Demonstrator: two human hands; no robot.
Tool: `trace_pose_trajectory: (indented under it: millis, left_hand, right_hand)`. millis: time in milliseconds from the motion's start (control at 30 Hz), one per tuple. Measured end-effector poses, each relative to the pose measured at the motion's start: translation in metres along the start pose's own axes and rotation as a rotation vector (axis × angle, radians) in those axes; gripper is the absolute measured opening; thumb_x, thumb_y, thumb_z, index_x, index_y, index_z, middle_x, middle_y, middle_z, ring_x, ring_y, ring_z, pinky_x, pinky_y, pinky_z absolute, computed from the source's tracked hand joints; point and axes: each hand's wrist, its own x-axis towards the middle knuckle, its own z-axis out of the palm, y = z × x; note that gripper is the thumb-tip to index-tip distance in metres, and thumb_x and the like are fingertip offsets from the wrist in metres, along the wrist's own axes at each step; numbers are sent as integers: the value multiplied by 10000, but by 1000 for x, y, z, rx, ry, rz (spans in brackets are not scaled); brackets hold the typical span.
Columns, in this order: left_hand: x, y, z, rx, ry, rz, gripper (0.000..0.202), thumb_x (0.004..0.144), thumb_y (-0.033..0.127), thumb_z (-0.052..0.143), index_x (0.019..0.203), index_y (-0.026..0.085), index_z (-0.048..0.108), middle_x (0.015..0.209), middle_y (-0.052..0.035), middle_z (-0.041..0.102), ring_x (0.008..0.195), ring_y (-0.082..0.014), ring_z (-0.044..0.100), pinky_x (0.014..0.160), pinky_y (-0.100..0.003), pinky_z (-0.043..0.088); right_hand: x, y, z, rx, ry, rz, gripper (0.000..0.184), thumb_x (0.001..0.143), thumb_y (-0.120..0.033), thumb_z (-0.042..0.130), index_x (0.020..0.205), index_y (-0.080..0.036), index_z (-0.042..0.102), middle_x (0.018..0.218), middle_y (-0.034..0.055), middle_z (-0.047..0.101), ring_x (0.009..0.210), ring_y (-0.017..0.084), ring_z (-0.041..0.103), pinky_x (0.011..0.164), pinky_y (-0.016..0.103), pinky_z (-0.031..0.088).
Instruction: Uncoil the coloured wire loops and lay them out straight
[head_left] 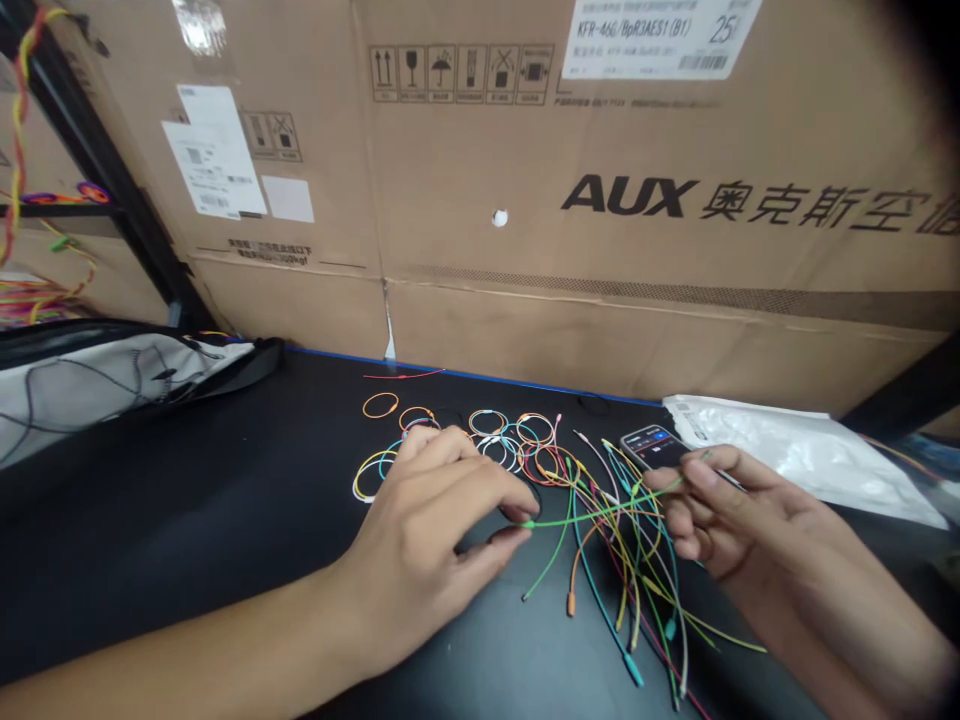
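A thin green cable [577,520] with a small green end piece runs between my two hands. My left hand [442,510] pinches the end with the fitting between thumb and forefinger. In my right hand [739,500] the other end is held between thumb and fingers. Beneath the cable lies a loose pile of straight coloured cables [630,560], in green, teal, yellow, orange and red, with small end fittings. Behind my left hand sit several coloured cable loops [536,460], closed into rings and partly hidden by my fingers.
A phone [649,445] with a lit screen lies behind my right hand, beside a white plastic package [787,450]. A large cardboard box [450,320] stands along the back of the black table [225,540]. At the left is a grey-and-black bag [112,385].
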Motion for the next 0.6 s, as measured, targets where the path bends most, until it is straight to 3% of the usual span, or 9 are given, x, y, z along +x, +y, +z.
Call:
trace_pose_trajectory:
  millis: [167, 333, 433, 600]
  left_hand:
    - [-1, -2, 1, -24, -13, 6, 143, 964, 107, 724, 995, 228, 655, 932, 64, 746, 836, -152, 560, 845, -336, 335]
    - [-2, -8, 2, -25, -66, 20, 146, 989, 113, 704, 1015, 235, 628, 911, 68, 732, 841, -153, 567, 833, -333, 333]
    - [-4, -15, 4, 4, -183, -14, 154, 1003, 116, 671, 1059, 244, 608, 967, 49, 727, 898, -173, 585, 852, -337, 354]
    - [-8, -25, 9, 52, -359, -77, 281, 980, 98, 667, 1211, 244, 601, 1240, -27, 687, 1081, -236, 613, 934, -376, 408]
  right_hand:
    - [0, -1, 0, -11, 19, -3, 426, 680, -468, 990, 853, -193, 715, 748, 35, 767, 496, 105, 619, 444, 177, 574]
    - [1, -5, -8, -50, 68, -79, 378, 718, -484, 959, 900, -237, 737, 818, 29, 794, 503, 104, 631, 454, 176, 580]
    - [7, -10, -18, -81, 94, -131, 345, 752, -495, 934, 919, -267, 737, 812, 7, 795, 537, 104, 672, 485, 151, 593]
    - [15, -15, -29, -217, 67, -258, 267, 846, -498, 866, 947, -288, 737, 763, -5, 786, 573, 124, 742, 516, 155, 629]
